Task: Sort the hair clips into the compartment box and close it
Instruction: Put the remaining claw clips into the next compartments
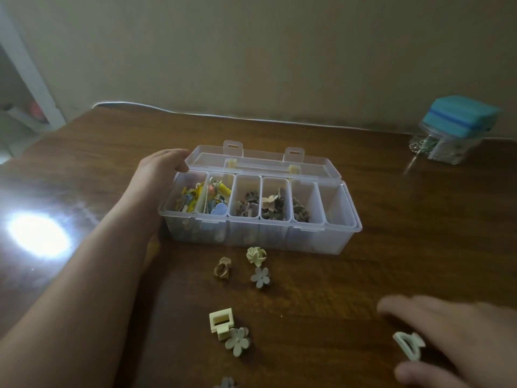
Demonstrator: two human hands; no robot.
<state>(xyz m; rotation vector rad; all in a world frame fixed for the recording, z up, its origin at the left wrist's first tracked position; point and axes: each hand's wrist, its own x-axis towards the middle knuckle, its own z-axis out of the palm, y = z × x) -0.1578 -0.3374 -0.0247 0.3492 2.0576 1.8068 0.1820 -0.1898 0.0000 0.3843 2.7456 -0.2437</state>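
A clear compartment box (347,233) stands open on the wooden table, its lid (260,161) folded back behind it. Several compartments hold clips; the rightmost one looks empty. My left hand (162,166) rests against the box's far left corner, fingers curled at the rim. Loose clips lie in front of the box: a cream clip (256,254), a tan clip (222,270), a grey flower clip (260,277), a cream square clip (221,322) and a pale green flower clip (237,341). My right hand (458,340), blurred, hovers spread over a pale green claw clip (409,345), thumb and fingers on either side of it.
A clear container with a teal lid (458,119) stands at the table's back right by the wall. Another clip (226,383) shows partly at the bottom edge. A bright light glare (37,235) lies on the table at the left. A white cable (251,119) runs along the wall.
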